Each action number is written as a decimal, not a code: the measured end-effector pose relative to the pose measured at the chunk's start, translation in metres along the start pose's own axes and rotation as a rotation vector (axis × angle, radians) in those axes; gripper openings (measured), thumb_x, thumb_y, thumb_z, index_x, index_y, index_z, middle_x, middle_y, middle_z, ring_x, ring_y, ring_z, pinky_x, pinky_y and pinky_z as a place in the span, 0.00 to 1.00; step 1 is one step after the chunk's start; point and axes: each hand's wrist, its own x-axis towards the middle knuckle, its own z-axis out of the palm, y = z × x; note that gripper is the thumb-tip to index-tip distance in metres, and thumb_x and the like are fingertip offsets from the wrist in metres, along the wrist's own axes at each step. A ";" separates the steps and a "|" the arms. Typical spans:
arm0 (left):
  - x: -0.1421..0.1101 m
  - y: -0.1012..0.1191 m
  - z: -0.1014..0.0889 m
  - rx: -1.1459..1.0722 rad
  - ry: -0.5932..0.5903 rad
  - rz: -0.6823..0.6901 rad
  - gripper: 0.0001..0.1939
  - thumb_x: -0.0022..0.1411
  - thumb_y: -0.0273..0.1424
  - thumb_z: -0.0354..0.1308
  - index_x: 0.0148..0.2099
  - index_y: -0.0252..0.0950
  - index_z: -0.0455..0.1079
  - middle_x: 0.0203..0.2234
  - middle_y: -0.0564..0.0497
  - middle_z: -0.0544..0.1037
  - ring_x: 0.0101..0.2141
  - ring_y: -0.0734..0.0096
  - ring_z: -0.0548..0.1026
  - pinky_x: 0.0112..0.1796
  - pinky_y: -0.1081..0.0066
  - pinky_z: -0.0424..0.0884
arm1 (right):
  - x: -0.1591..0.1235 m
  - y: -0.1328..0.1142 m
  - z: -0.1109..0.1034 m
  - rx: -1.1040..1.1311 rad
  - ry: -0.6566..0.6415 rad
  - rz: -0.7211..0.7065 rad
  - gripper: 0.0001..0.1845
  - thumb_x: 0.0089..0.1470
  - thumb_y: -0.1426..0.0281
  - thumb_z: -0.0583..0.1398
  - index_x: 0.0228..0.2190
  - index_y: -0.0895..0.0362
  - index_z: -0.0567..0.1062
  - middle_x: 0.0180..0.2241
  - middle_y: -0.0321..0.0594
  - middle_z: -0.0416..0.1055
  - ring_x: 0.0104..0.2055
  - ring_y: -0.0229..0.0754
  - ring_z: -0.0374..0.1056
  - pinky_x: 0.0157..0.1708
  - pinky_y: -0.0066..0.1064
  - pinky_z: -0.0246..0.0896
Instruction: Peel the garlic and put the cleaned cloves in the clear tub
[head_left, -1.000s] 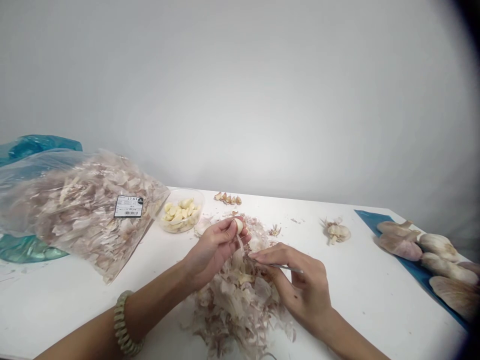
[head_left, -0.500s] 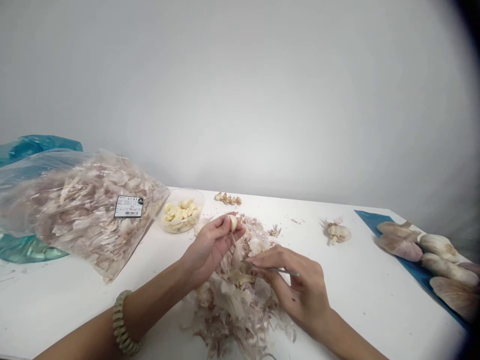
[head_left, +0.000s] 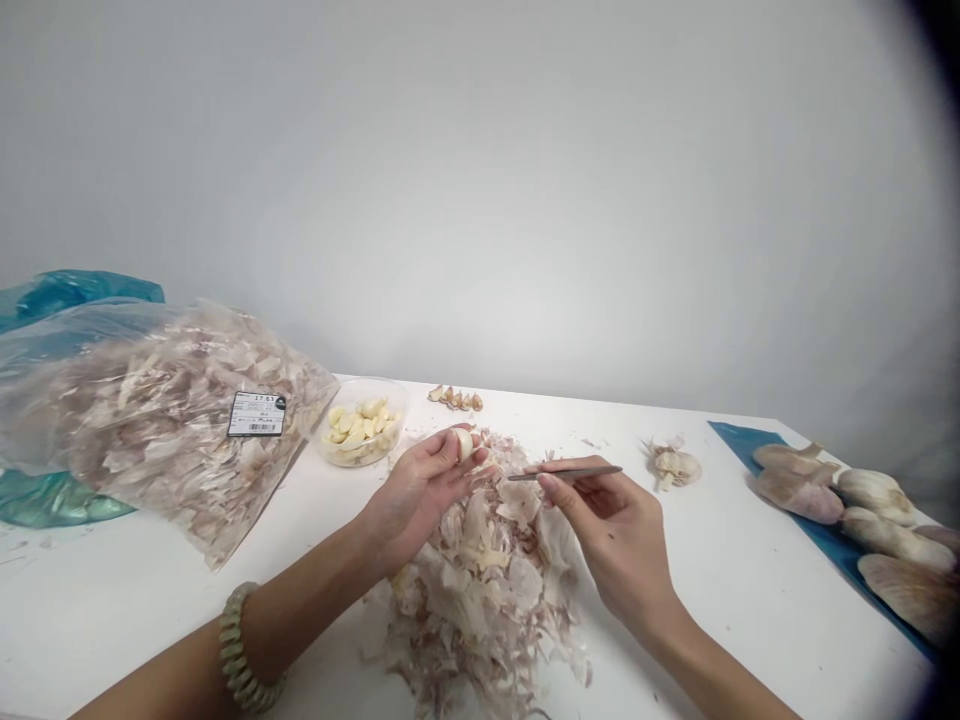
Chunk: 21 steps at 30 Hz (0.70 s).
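My left hand (head_left: 427,485) pinches a pale peeled garlic clove (head_left: 464,445) between thumb and fingers, above the far part of a heap of papery garlic skins (head_left: 480,600). In my right hand (head_left: 611,520) is a thin pointed metal tool (head_left: 574,473); whether it is a small knife or tweezers I cannot tell. Its tip points left toward the clove and stays apart from it. The clove is partly covered by my left fingers.
A clear tub (head_left: 362,460) of peeled cloves stands behind my left forearm, beside a labelled bag of skins (head_left: 187,420). Several unpeeled cloves (head_left: 455,399) lie at the table's back. A partly broken garlic bulb (head_left: 675,466) sits right, near whole bulbs (head_left: 877,493) on a blue sheet (head_left: 739,437).
My right hand has risen from the skin heap and moved slightly right with the metal tool, which shows more fully. My left hand keeps the clove nearly in place, its lower fingers opened out more.
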 end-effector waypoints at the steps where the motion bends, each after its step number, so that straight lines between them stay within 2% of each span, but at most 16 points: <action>1: -0.001 0.000 0.001 -0.003 -0.010 -0.012 0.04 0.60 0.27 0.56 0.33 0.33 0.71 0.33 0.51 0.71 0.42 0.71 0.71 0.54 0.59 0.66 | 0.001 0.001 0.000 0.027 0.016 0.030 0.04 0.48 0.70 0.63 0.29 0.57 0.78 0.28 0.41 0.77 0.27 0.39 0.72 0.26 0.29 0.71; 5: -0.002 -0.002 0.003 0.009 -0.042 -0.047 0.05 0.60 0.29 0.57 0.33 0.33 0.71 0.33 0.51 0.71 0.42 0.70 0.71 0.53 0.57 0.66 | 0.003 0.004 0.001 0.105 0.032 0.099 0.05 0.47 0.68 0.64 0.29 0.57 0.78 0.28 0.41 0.77 0.28 0.39 0.72 0.27 0.28 0.70; 13: 0.000 -0.003 0.000 0.039 -0.080 -0.056 0.09 0.60 0.31 0.57 0.31 0.30 0.70 0.33 0.51 0.71 0.42 0.73 0.70 0.55 0.64 0.64 | 0.003 0.005 0.002 0.132 0.051 0.168 0.07 0.47 0.67 0.65 0.29 0.57 0.78 0.30 0.42 0.77 0.30 0.39 0.71 0.29 0.29 0.70; 21: -0.003 0.000 0.005 0.154 -0.025 -0.032 0.08 0.59 0.32 0.58 0.37 0.31 0.71 0.33 0.50 0.73 0.41 0.73 0.72 0.53 0.66 0.67 | 0.001 0.005 0.002 0.085 0.068 0.115 0.05 0.48 0.68 0.64 0.30 0.55 0.78 0.30 0.39 0.77 0.29 0.37 0.71 0.30 0.27 0.70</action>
